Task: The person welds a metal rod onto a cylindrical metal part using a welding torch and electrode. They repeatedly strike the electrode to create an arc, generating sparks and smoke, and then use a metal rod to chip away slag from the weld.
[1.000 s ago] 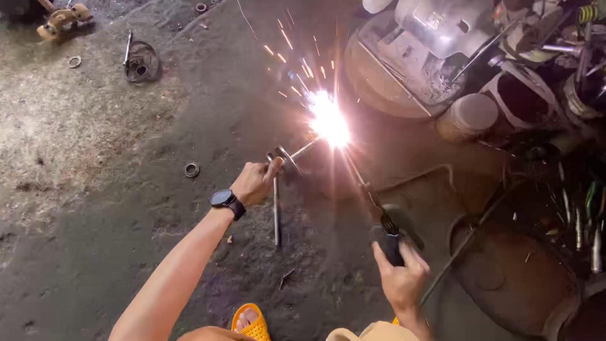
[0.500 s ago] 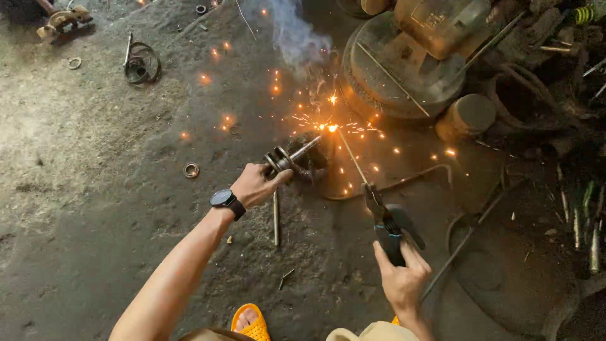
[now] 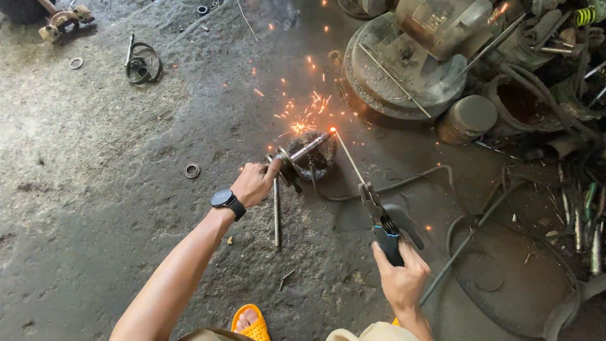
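My left hand (image 3: 254,184), with a black watch on the wrist, grips the near end of a short metal shaft (image 3: 298,153) fitted with a disc. The shaft's far end rests on a round dark metal piece (image 3: 315,155) on the floor. My right hand (image 3: 400,276) is closed on the blue-black handle of a welding electrode holder (image 3: 382,222). Its thin electrode rod (image 3: 348,157) points up-left, and its glowing tip touches the far end of the shaft. Orange sparks (image 3: 303,117) scatter beyond the tip.
A loose steel rod (image 3: 276,211) lies on the concrete by my left hand, and a small ring (image 3: 192,170) lies further left. A black cable (image 3: 404,183) loops to the right. Large metal machine parts (image 3: 404,69) and scrap crowd the upper right. My orange sandal (image 3: 250,322) shows at the bottom.
The bright welding flash has died down to a small glowing tip with scattered sparks. Both hands have stayed nearly in place.
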